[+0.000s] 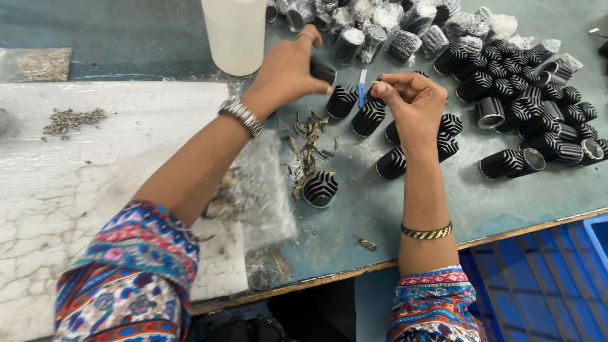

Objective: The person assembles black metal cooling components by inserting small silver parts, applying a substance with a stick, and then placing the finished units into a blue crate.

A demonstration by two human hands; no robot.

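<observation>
Black ribbed cylinder [323, 71] gripped by left hand [288, 66] | right hand [411, 104] pinching blue blade [361, 94]

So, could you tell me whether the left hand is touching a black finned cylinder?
Touching. The head view shows the left hand with its fingers curled round a black finned cylinder, thumb beneath it; no gap shows between them.

Clear plastic-wrapped finned parts [380, 22] crowd the far edge, just right of the white plastic bottle [235, 31]. Far left of that bottle lies a small clear bag [39, 64] of tiny metal bits — and nearer, below the bottle, a crumpled clear bag [253, 190].
</observation>
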